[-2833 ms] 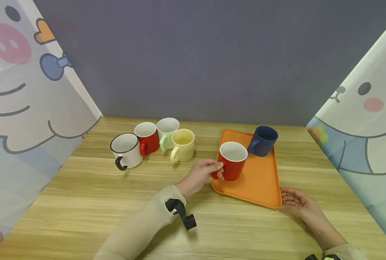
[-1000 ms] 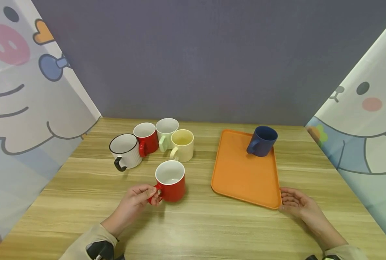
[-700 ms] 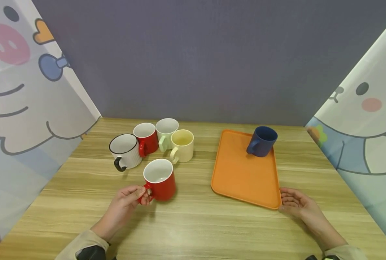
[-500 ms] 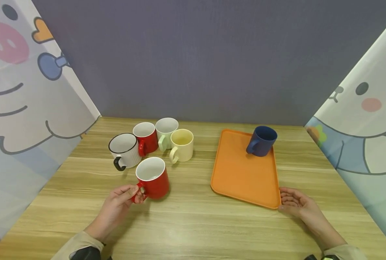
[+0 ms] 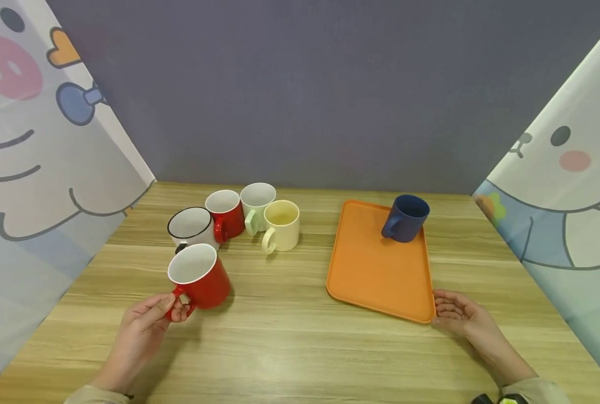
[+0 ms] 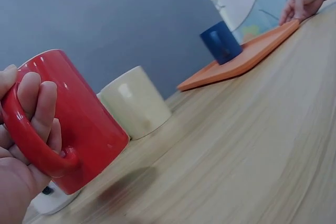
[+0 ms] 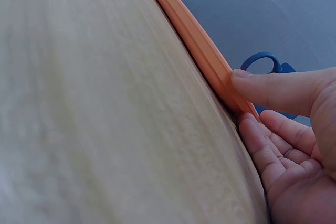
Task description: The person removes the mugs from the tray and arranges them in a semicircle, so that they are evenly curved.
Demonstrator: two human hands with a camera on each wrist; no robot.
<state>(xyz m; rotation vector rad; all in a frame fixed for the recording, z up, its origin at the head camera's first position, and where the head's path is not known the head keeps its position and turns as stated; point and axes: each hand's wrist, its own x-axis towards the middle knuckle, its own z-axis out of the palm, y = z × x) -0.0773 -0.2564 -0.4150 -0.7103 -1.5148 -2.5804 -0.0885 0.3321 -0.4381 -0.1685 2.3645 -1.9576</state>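
Observation:
My left hand [image 5: 141, 331] grips the handle of a large red mug [image 5: 209, 283] with a white inside. The mug hangs above the table, its shadow below it in the left wrist view. It partly covers a white mug [image 5: 193, 223] with a black rim and handle. My right hand [image 5: 469, 325] holds the near right corner of an orange tray [image 5: 381, 275] between thumb and fingers; in the right wrist view the thumb [image 7: 273, 88] lies against its side. A dark blue mug [image 5: 406, 219] stands at the tray's far right.
Beside the white mug stand a smaller red mug [image 5: 226, 216], a pale green mug [image 5: 257, 205] and a pale yellow mug [image 5: 282, 227], close together. A grey wall [image 5: 300, 101] rises behind the wooden table [image 5: 290, 348], with cartoon-printed panels on both sides.
The left hand has carried the large red mug from over the tray leftward to just in front of the white mug. The right hand has stayed at the tray corner.

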